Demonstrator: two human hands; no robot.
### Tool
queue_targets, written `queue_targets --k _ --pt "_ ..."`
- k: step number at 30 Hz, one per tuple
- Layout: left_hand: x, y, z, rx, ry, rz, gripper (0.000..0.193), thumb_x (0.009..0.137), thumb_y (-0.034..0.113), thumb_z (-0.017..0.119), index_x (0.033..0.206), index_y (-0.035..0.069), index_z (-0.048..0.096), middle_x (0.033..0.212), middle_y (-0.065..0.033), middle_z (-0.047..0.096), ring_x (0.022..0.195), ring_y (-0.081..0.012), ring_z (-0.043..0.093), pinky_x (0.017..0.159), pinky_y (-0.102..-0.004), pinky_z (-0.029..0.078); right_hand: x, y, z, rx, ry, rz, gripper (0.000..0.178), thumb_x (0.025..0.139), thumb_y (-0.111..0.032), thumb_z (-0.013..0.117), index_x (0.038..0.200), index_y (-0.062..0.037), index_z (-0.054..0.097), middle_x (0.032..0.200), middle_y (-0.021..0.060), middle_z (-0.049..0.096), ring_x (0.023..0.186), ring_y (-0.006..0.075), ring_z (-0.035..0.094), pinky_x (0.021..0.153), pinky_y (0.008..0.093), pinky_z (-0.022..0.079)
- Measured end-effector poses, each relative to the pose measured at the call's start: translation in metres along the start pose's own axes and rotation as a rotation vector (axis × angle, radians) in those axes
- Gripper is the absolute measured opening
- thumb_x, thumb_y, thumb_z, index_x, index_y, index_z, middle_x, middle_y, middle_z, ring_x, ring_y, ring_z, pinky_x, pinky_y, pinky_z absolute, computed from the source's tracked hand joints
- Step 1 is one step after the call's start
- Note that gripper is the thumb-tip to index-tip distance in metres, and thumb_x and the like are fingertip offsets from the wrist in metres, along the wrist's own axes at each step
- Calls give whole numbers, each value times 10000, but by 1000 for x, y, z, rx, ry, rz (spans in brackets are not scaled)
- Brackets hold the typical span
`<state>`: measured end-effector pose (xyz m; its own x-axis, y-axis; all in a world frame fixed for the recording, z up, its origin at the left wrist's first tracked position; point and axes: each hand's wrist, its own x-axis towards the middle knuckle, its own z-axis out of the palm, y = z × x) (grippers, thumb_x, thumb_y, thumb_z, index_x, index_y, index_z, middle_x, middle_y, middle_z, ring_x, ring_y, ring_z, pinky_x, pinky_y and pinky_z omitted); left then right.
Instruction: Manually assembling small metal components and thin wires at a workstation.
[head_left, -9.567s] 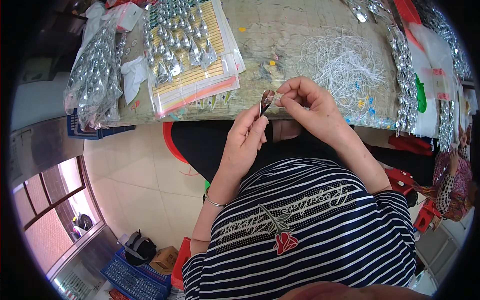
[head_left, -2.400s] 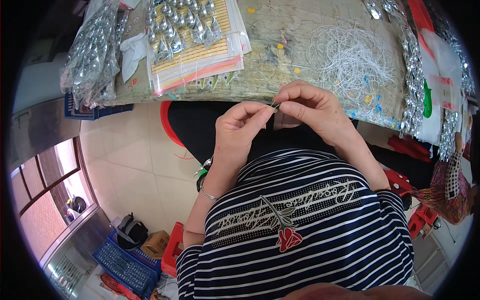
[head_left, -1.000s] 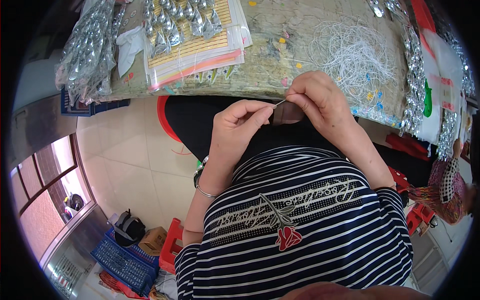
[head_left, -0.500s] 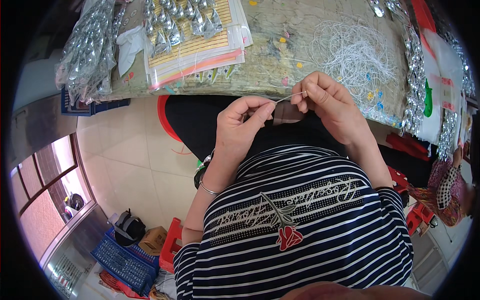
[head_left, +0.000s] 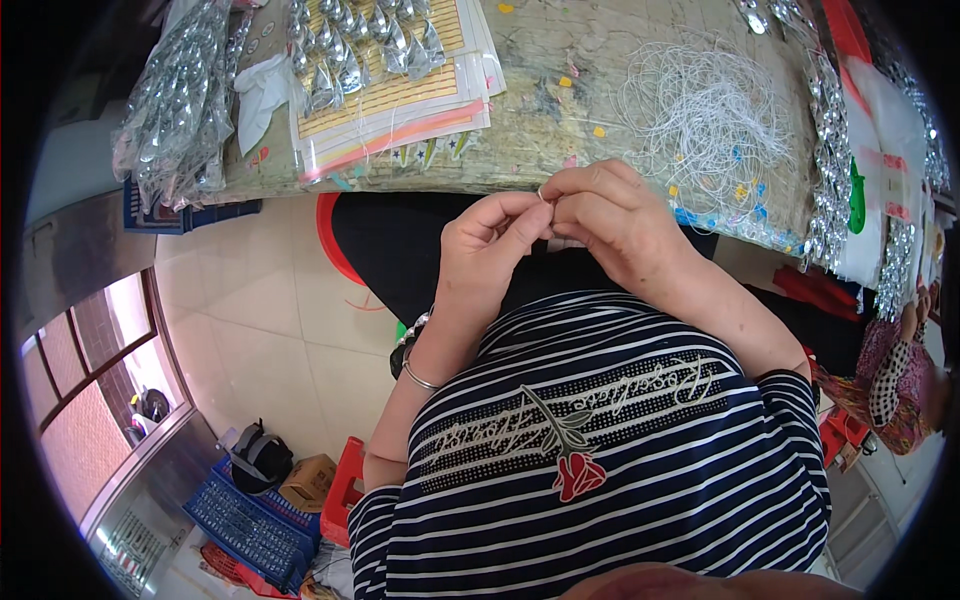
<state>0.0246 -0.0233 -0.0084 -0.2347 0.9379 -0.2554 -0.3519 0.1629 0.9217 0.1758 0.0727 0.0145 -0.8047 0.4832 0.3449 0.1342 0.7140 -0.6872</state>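
Note:
Both hands meet over my lap, just in front of the table's near edge. My left hand (head_left: 490, 240) pinches a thin white cord (head_left: 543, 196) between thumb and forefinger. Fingertips of my right hand (head_left: 615, 220) are closed on the same cord, which makes a small bend between the hands. Most of the cord is hidden by my fingers. A loose tangle of white cord (head_left: 710, 120) lies on the table beyond my right hand. Strands of clear faceted drop beads (head_left: 375, 40) rest on a patterned sheet (head_left: 400, 110) at the far left.
The worn table (head_left: 540, 100) spans the top of the view. Bagged bead strands (head_left: 180, 110) lie at its left end, more silver strands (head_left: 827, 150) at its right. Blue crates (head_left: 250, 525), a cardboard box (head_left: 308, 482) and a red stool (head_left: 343, 490) stand on the floor. Another person sits far right.
My right hand has moved left and down to meet my left hand. The stretched cord between them is now a short bend. My left hand has barely shifted.

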Motion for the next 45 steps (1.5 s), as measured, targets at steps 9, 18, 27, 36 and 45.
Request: queue_targets --k 9,18,27,36,45 --pt "1 0 -1 -7 30 -56 99 872 92 609 903 4 640 753 -10 599 664 -53 480 617 -184 369 -2 1 2 100 36 110 80 807 -32 629 856 -35 567 1035 99 563 932 244 552 818 317 439" --pt "1 -4 -1 74 -26 12 84 871 71 604 894 -3 637 790 -19 614 689 -60 517 625 -191 397 0 11 9 586 -46 597 79 911 -84 530 890 -11 553 940 55 515 863 136 507 802 254 409" --pt "2 -3 -2 7 -55 -90 82 862 94 630 857 14 643 732 1 589 671 -50 515 620 -187 408 3 8 9 647 -32 561 86 908 -92 556 941 -21 590 998 48 507 919 108 514 812 242 422" --pt "1 -4 0 27 25 -15 81 850 55 620 899 -1 652 797 -23 627 685 -56 524 621 -185 396 0 3 -2 485 107 451 95 885 -76 579 945 -19 624 922 54 545 916 156 530 803 267 428" --pt "1 -15 -5 220 0 110 69 858 32 615 913 -4 637 804 -18 619 709 -51 538 621 -180 415 -5 2 3 208 45 311 94 820 -20 634 910 4 638 890 89 559 794 177 582 659 254 477"
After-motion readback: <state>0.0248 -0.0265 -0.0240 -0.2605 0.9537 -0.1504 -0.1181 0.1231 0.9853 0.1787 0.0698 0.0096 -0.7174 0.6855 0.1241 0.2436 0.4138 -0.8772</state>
